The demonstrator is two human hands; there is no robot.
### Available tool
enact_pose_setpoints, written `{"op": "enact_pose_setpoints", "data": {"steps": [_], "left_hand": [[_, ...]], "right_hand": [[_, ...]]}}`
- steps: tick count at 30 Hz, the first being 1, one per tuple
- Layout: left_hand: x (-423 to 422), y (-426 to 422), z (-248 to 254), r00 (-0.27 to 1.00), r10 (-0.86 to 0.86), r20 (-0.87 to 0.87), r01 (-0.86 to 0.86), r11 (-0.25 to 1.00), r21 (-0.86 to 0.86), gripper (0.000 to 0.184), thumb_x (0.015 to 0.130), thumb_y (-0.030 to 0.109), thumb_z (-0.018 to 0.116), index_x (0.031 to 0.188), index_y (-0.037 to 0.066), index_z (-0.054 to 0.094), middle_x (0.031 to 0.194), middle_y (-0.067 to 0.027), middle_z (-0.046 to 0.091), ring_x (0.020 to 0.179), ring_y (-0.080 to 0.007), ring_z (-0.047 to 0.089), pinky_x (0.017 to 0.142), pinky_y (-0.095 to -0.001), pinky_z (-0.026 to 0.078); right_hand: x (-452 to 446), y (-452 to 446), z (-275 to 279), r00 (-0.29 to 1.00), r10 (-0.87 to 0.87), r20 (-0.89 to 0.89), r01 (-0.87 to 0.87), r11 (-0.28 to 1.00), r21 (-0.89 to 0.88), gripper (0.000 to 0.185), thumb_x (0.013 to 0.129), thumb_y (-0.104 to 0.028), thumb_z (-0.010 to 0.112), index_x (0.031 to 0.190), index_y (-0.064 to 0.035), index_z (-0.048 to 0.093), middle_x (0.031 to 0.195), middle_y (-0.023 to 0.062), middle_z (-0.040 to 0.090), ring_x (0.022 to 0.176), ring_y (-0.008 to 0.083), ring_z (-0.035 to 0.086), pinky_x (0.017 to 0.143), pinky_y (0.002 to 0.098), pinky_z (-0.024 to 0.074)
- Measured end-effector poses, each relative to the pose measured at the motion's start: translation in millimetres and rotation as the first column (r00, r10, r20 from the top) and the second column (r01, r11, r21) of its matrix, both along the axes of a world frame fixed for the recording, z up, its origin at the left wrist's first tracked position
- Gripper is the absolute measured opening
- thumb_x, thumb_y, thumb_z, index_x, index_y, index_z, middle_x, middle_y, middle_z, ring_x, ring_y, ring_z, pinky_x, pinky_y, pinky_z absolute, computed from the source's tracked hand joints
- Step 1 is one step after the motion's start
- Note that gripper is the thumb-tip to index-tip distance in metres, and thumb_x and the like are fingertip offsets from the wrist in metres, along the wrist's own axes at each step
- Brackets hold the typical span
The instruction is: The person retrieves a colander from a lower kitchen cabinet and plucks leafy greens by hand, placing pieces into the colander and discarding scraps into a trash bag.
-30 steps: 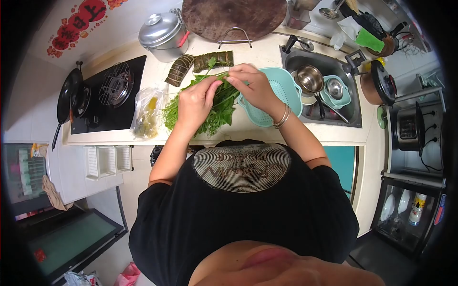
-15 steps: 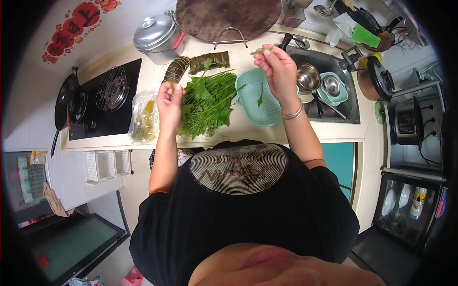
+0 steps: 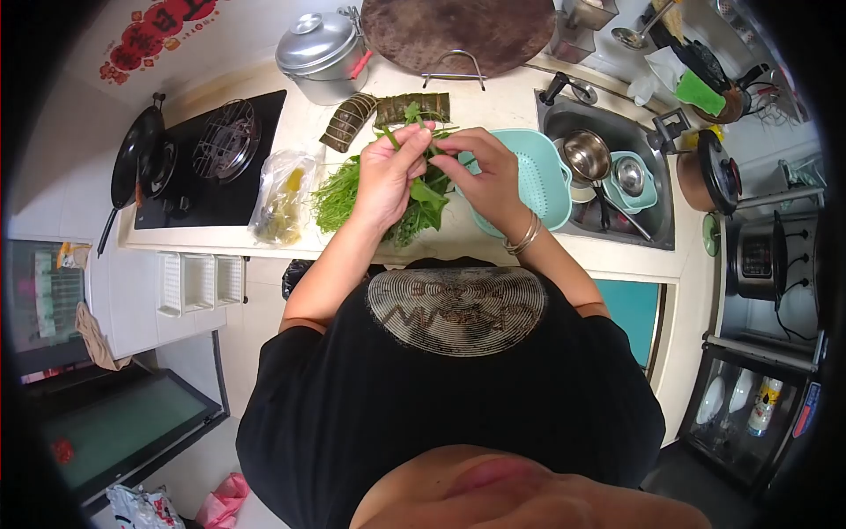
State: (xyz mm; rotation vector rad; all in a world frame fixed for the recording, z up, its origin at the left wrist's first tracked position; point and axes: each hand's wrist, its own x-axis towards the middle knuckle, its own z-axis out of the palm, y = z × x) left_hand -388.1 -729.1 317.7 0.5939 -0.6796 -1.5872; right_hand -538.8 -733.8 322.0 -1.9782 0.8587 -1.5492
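Observation:
My left hand (image 3: 389,176) is closed, its thumb and fingers pinching a leafy green stem (image 3: 389,137) above the counter. Close beside it, my right hand (image 3: 486,172) has its thumb and fingertips bent together on the same greens. A broad leaf (image 3: 429,201) hangs below the fingers; whether it belongs to the held stem I cannot tell. Under and left of my hands lies a pile of leafy greens (image 3: 339,196), partly covered by my left hand. The light-green colander (image 3: 545,181) sits just right of it, partly behind my right hand.
Two tied leaf-wrapped bundles (image 3: 349,122) lie behind the greens. A plastic bag (image 3: 284,198) and the black cooktop (image 3: 207,163) are to the left. The sink (image 3: 661,231) with metal bowls is at right. A lidded pot (image 3: 322,57) and round board (image 3: 458,31) stand behind.
My hands were wide apart, the right one raised with a short green piece over the colander. Now they have come together over the pile. The whole view has shifted slightly.

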Motion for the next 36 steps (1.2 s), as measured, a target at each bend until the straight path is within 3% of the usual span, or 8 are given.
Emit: {"op": "enact_pose_setpoints", "data": {"steps": [2, 3, 6, 18, 25, 27, 31, 36], "left_hand": [[2.2, 0.0, -1.8, 0.74, 0.362, 0.567, -0.197, 0.923, -0.331, 0.016, 0.083, 0.005, 0.066, 0.097, -0.001, 0.067, 0.086, -0.0037, 0.063, 0.06, -0.0059, 0.048, 0.057, -0.0188, 0.041], [5.2, 0.1, 3.3, 0.492, 0.589, 0.641, -0.134, 0.779, -0.613, 0.015, 0.08, 0.003, 0.068, 0.095, 0.004, 0.07, 0.088, -0.0047, 0.064, 0.065, -0.0093, 0.055, 0.059, -0.0201, 0.044], [6.3, 1.9, 11.0, 0.363, 0.746, 0.558, -0.035, 0.609, -0.792, 0.025, 0.075, -0.005, 0.064, 0.096, 0.008, 0.071, 0.09, -0.0067, 0.064, 0.066, -0.0118, 0.058, 0.054, -0.0215, 0.044], [11.7, 4.6, 23.0, 0.089, 0.878, 0.47, 0.202, 0.446, -0.872, 0.036, 0.063, -0.011, 0.059, 0.091, 0.009, 0.071, 0.083, -0.0052, 0.064, 0.068, -0.0194, 0.061, 0.056, -0.0296, 0.047], [11.6, 4.0, 14.3, 0.069, 0.85, 0.523, 0.228, 0.497, -0.837, 0.025, 0.068, -0.007, 0.062, 0.089, 0.005, 0.069, 0.08, -0.0079, 0.066, 0.071, -0.022, 0.063, 0.063, -0.0294, 0.05], [6.1, 4.9, 7.0, 0.289, 0.761, 0.581, 0.02, 0.602, -0.799, 0.017, 0.075, -0.004, 0.063, 0.09, 0.003, 0.069, 0.082, -0.0096, 0.068, 0.074, -0.0207, 0.065, 0.068, -0.0267, 0.051], [8.5, 5.5, -7.3, 0.452, 0.637, 0.625, -0.115, 0.736, -0.667, 0.011, 0.082, -0.001, 0.062, 0.091, 0.0, 0.067, 0.085, -0.01, 0.068, 0.079, -0.0176, 0.065, 0.072, -0.0254, 0.05], [16.4, 0.2, -5.6, 0.777, 0.426, 0.464, -0.274, 0.892, -0.359, 0.015, 0.09, 0.011, 0.058, 0.099, 0.0, 0.064, 0.087, -0.0049, 0.066, 0.061, -0.0061, 0.052, 0.056, -0.0195, 0.042]], "right_hand": [[-7.2, -2.8, 2.7, 0.995, 0.053, 0.08, -0.065, 0.986, 0.156, 0.014, 0.078, -0.006, 0.069, 0.092, -0.0034, 0.068, 0.088, 0.0055, 0.065, 0.079, 0.0108, 0.061, 0.068, 0.0229, 0.0488], [-10.1, -3.3, 4.1, 0.981, 0.093, 0.169, -0.141, 0.943, 0.301, 0.016, 0.081, -0.007, 0.068, 0.096, -0.0031, 0.068, 0.088, 0.0049, 0.066, 0.08, 0.0098, 0.061, 0.07, 0.0224, 0.0483], [-15.9, -0.4, 15.1, 0.942, 0.195, 0.274, -0.299, 0.861, 0.412, 0.018, 0.085, -0.009, 0.064, 0.101, -0.0007, 0.067, 0.089, 0.0045, 0.067, 0.081, 0.0079, 0.06, 0.072, 0.0212, 0.0478], [-13.7, 3.2, 11.2, 0.936, 0.208, 0.285, -0.327, 0.812, 0.483, 0.017, 0.086, -0.009, 0.061, 0.097, 0.0022, 0.067, 0.085, 0.0043, 0.067, 0.077, 0.0072, 0.06, 0.069, 0.0196, 0.0486], [-5.1, 1.4, 11.8, 0.938, 0.156, 0.308, -0.316, 0.748, 0.583, 0.018, 0.086, -0.009, 0.06, 0.095, 0.0047, 0.066, 0.081, 0.0064, 0.066, 0.073, 0.0085, 0.061, 0.066, 0.0205, 0.0489], [-3.8, -3.8, 2.8, 0.846, 0.172, 0.505, -0.487, 0.633, 0.601, 0.02, 0.086, -0.009, 0.059, 0.097, 0.0055, 0.065, 0.082, 0.0077, 0.065, 0.072, 0.0101, 0.061, 0.066, 0.0212, 0.0485], [-0.9, -5.3, -4.0, 0.799, 0.164, 0.579, -0.555, 0.574, 0.602, 0.02, 0.087, -0.009, 0.058, 0.099, 0.0056, 0.064, 0.082, 0.0071, 0.065, 0.073, 0.0109, 0.06, 0.067, 0.0215, 0.0479], [-0.6, -5.2, -10.9, 0.819, 0.087, 0.566, -0.524, 0.516, 0.678, 0.019, 0.088, -0.011, 0.058, 0.098, 0.0051, 0.063, 0.083, 0.0064, 0.064, 0.072, 0.011, 0.059, 0.068, 0.022, 0.0479]]}}
